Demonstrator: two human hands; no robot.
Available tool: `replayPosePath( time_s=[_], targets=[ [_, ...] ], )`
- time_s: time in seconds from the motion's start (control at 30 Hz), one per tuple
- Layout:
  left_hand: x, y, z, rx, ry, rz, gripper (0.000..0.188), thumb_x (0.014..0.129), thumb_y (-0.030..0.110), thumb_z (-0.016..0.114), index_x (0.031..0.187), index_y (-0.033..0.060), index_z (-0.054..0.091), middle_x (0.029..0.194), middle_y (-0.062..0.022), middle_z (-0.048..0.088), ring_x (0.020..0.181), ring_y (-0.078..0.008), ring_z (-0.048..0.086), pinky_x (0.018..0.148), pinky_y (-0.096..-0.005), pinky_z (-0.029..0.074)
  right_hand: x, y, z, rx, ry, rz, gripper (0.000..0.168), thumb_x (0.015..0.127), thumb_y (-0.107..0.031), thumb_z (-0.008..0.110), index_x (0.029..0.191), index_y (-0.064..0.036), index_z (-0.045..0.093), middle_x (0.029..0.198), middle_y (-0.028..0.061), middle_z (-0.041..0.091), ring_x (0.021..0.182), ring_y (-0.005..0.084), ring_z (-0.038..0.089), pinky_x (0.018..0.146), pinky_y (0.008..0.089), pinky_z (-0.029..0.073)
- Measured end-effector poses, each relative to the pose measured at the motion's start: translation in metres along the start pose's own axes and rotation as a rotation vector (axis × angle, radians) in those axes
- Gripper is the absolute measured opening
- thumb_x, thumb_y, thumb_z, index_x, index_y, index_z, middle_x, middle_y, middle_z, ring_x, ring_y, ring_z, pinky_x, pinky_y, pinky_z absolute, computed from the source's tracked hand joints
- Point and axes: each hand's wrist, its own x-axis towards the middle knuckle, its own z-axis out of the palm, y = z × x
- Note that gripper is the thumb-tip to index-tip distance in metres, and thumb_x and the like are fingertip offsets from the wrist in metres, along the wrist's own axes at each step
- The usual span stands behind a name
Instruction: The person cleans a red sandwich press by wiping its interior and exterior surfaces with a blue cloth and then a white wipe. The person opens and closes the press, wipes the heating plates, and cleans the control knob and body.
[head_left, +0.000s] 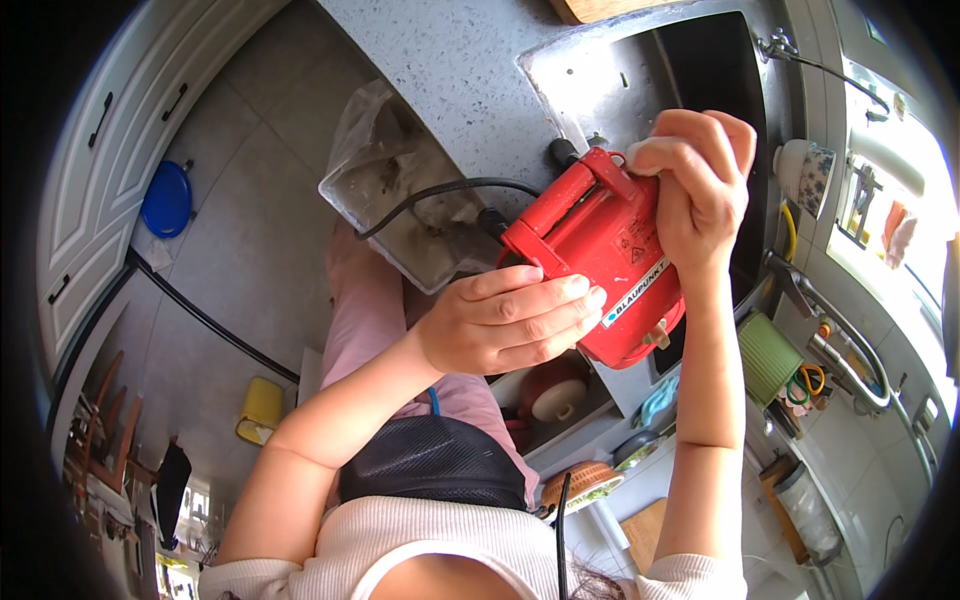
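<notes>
A red Blaupunkt machine with a bar handle and a brass-coloured fitting is held tilted at the edge of the sink. My left hand grips its near side, fingers laid flat over the casing. At its upper right corner, my right hand has curled fingers and pinches a small white wad against the casing; whether it is tissue or cloth I cannot tell. A black cable loops out from the machine's left side. The underside of the machine is hidden.
Beyond the machine lies a metal sink set into a grey speckled countertop. A bin with a clear plastic liner stands below the counter edge. On the right are a flowered bowl, a faucet and a green ribbed container.
</notes>
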Motion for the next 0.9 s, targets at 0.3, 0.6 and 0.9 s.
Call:
replayPosePath(
  time_s=[0.3, 0.6, 0.9],
  targets=[
    [-0.001, 0.002, 0.001, -0.015, 0.000, -0.024, 0.020, 0.093, 0.016, 0.058, 0.112, 0.0206, 0.065, 0.129, 0.0076, 0.063, 0.127, -0.0102, 0.053, 0.112, -0.0312, 0.036, -0.005, 0.001, 0.001, -0.088, 0.038, 0.021, 0.023, 0.068, 0.002, 0.060, 0.077, -0.017, 0.068, 0.096, -0.0005, 0.065, 0.098, 0.0244, 0.053, 0.088, 0.0371, 0.038],
    [0.000, 0.001, -0.001, 0.010, -0.014, -0.007, 0.023, 0.090, 0.027, 0.067, 0.112, 0.0220, 0.066, 0.126, 0.0074, 0.064, 0.123, -0.0114, 0.055, 0.111, -0.0333, 0.036, -0.004, -0.001, 0.001, 0.016, 0.058, 0.041, 0.021, 0.067, 0.004, 0.061, 0.074, -0.015, 0.069, 0.090, 0.0002, 0.065, 0.091, 0.0228, 0.054, 0.083, 0.0340, 0.042],
    [0.021, 0.010, -0.027, 0.053, -0.180, -0.058, 0.035, 0.084, 0.034, 0.074, 0.113, 0.0164, 0.068, 0.123, 0.0019, 0.067, 0.117, -0.0138, 0.057, 0.105, -0.0370, 0.037, -0.030, 0.007, -0.010, 0.130, -0.010, 0.526, 0.013, 0.075, -0.001, 0.054, 0.073, -0.004, 0.067, 0.078, 0.0009, 0.065, 0.079, 0.0175, 0.057, 0.074, 0.0324, 0.048]
  ],
)
